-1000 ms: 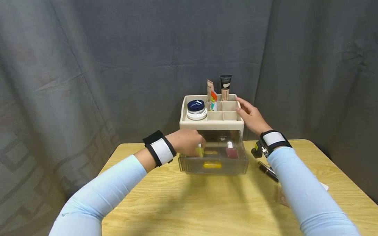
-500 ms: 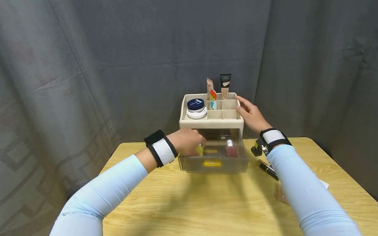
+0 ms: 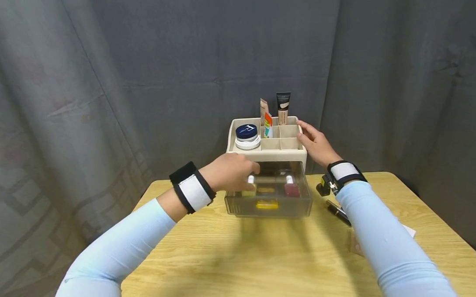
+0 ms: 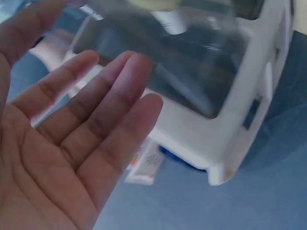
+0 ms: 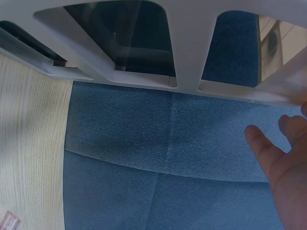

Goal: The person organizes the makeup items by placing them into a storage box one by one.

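My left hand [image 3: 232, 171] is over the left side of the pulled-out smoky clear drawer [image 3: 242, 208], its fingers spread and holding nothing in the left wrist view. Just below it, inside the drawer, lies a small yellow bottle [image 3: 248, 192] with a white cap, partly covered by the hand. A dark red bottle [image 3: 292, 190], also white-capped, lies on the drawer's right side. The drawer belongs to a cream desktop organizer [image 3: 267, 156]. My right hand [image 3: 320, 151] rests against the organizer's right upper side, fingertips at the rim.
On the organizer's top are a navy-lidded jar [image 3: 246, 131], a black-capped tube [image 3: 284, 107] and a small orange-and-white tube [image 3: 268, 126]. A black pen-like stick [image 3: 338, 212] and a pinkish box [image 3: 356, 245] lie by the right forearm. A grey curtain [image 3: 180, 80] hangs behind.
My left hand has let go of the yellow bottle in the drawer, opened its fingers and risen slightly to the left. My right hand has stayed at the organizer's side.
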A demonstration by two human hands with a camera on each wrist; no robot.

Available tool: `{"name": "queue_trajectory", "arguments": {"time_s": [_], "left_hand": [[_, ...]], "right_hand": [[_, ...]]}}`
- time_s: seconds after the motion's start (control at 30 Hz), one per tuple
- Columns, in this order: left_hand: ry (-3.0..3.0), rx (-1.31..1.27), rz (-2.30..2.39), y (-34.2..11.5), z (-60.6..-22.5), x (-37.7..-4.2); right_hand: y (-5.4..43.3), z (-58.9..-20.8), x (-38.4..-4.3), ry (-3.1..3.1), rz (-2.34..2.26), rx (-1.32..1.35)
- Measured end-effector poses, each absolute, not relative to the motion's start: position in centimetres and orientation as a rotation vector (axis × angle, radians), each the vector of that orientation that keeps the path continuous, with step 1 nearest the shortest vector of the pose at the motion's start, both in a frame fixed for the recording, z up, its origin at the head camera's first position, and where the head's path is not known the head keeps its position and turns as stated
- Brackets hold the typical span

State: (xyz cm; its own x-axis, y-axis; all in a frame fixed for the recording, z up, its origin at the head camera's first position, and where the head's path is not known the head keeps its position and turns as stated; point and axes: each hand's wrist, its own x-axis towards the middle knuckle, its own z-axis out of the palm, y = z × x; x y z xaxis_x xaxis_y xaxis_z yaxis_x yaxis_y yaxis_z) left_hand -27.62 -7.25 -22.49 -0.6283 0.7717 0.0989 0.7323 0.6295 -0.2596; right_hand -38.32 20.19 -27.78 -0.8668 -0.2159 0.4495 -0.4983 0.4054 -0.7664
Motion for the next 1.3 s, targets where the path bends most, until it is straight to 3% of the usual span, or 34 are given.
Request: {"name": "queue_trajectory", "arguments": {"time_s": [0.33, 0.5, 0.83, 1.3], "left_hand": [[-2.283, -1.339, 0.288, -6.3, -23.1, -23.0], [-2.037, -1.372, 0.334, -5.9, -25.2, -21.7], [-1.801, -1.282, 0.473, -5.8, -28.1, -21.7], [-1.759, -1.254, 0.433, -5.6, -28.4, -22.1]], "right_hand": [[19.4, -25.9, -36.1, -2.385, 1.477, 0.653], [20.3, -27.4, -38.0, -2.376, 1.455, 0.641], [20.6, -27.9, -38.4, -2.365, 1.465, 0.625], [19.5, -25.9, -35.4, -2.362, 1.510, 0.658]]}}
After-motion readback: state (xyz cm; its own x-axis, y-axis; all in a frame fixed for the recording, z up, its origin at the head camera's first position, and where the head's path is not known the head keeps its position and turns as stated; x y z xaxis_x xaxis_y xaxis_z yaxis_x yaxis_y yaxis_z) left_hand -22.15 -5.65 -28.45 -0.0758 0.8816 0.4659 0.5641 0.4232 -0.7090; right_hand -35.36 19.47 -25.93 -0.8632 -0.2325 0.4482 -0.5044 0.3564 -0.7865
